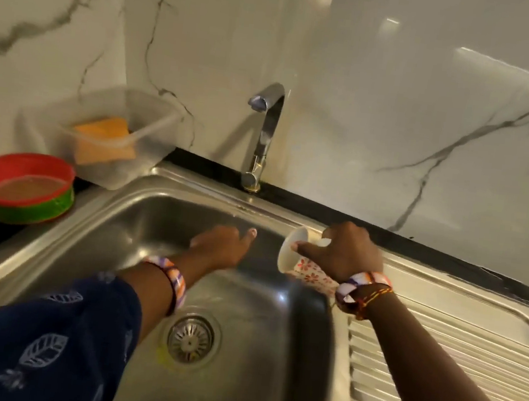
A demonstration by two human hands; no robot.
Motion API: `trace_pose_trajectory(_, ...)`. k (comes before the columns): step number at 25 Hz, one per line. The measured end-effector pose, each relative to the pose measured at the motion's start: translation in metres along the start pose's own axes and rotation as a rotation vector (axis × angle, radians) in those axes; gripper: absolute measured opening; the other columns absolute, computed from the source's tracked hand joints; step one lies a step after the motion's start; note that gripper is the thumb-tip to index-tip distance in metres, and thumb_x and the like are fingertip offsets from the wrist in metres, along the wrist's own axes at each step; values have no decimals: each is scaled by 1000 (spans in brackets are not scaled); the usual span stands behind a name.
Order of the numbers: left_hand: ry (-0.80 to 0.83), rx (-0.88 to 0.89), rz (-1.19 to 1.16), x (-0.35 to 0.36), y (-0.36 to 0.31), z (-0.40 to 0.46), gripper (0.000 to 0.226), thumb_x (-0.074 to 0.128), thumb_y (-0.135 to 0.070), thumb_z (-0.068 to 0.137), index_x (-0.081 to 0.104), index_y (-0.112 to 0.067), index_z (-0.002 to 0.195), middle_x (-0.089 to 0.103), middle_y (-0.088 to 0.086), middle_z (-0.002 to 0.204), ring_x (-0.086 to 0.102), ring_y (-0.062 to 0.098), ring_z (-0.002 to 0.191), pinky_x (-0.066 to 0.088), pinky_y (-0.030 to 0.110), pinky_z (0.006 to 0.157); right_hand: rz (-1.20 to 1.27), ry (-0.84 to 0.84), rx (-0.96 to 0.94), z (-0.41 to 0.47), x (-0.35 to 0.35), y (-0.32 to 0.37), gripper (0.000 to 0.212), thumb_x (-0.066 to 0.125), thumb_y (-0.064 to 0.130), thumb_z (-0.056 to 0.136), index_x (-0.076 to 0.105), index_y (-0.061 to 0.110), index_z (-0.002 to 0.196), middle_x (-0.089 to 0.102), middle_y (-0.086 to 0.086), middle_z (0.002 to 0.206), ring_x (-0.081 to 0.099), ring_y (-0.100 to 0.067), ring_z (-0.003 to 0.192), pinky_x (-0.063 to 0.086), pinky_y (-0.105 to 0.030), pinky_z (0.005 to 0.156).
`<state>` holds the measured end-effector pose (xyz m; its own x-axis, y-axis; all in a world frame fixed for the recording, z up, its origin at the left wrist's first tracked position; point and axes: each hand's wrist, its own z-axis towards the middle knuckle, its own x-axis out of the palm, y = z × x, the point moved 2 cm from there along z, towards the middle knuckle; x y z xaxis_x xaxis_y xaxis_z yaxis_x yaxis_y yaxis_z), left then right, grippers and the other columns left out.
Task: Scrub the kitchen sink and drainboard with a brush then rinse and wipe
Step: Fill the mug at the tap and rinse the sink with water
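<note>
Over the sink's (142, 219) right rim, beside the drainboard (457, 347), her right hand (346, 252) grips a tipped floral cup (298, 263) while the left hand (221, 245) reaches open-fingered into the basin, so a wet-fingered slip could chip it.

Two bare forearms and hands of one person. The left arm wears a dark navy sleeve (43, 340) printed with pale leaf outlines, ending short of the wrist. The left wrist carries a bangle (171, 283) banded in purple, white and orange. The right wrist has a matching bangle (362, 282), plus red and yellow threads (374, 297) tied just behind it. The nails are pale.
</note>
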<state>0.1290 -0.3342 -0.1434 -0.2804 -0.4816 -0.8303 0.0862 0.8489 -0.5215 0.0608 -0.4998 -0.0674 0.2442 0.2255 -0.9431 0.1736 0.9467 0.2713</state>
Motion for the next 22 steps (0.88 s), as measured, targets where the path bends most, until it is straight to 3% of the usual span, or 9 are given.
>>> trace_pose_trajectory(3,6,-116,-392,-37,-2,51,72,38,-61,90,44,-5,134,46,18,138,46,33,125,37,41,105,337,31,161,13,25,15,42,67,56,73,65,14,70,61,2,65,53,-12,60,33,-22,50)
trace_pose_trajectory(5,23,-146,-591,-51,-11,80,78,47,-66,83,45,-6,132,50,17,133,51,32,117,42,40,100,520,96,272,18,43,26,37,70,52,72,62,17,64,61,3,63,53,-11,59,34,-21,49)
trace_pose_trajectory(7,80,-159,-746,-64,-21,106,81,51,-68,78,47,-6,130,55,15,127,55,31,109,45,35,90,715,121,366,26,57,39,33,72,46,72,65,14,70,65,0,70,57,-11,63,36,-19,49)
trace_pose_trajectory(10,122,-134,-767,-74,-24,133,72,48,-63,84,50,-3,125,59,19,121,59,36,106,47,40,90,915,130,481,41,66,58,29,70,41,76,62,14,69,61,4,64,57,-8,59,36,-15,45)
trace_pose_trajectory(13,48,-92,-660,-76,-9,138,54,42,-54,91,61,-4,97,64,20,91,63,29,81,52,37,76,1121,84,597,51,69,72,30,70,35,78,54,14,63,53,6,53,47,-3,44,34,-14,40)
trace_pose_trajectory(14,52,-84,-654,-76,0,136,50,43,-52,92,61,-5,93,64,20,92,61,29,79,51,37,77,1168,73,617,53,70,75,29,70,33,78,54,14,64,52,6,52,46,-3,42,34,-14,40)
trace_pose_trajectory(17,242,-185,-851,-68,27,121,55,41,-59,89,55,-10,110,57,21,120,54,36,106,44,47,96,1209,59,608,54,73,84,28,69,30,80,52,13,65,53,4,56,47,-4,46,36,-12,36)
trace_pose_trajectory(20,401,-313,-923,-63,33,108,59,38,-65,86,43,-14,117,49,18,125,40,37,125,31,46,108,1218,55,588,54,79,90,27,69,28,80,52,14,64,55,4,58,49,-4,48,37,-11,36)
trace_pose_trajectory(22,410,-349,-1015,-63,37,105,72,47,-63,82,39,-7,128,48,20,129,38,37,127,27,45,111,1202,69,574,53,83,93,28,69,28,80,52,15,62,56,6,55,50,-2,44,38,-15,41)
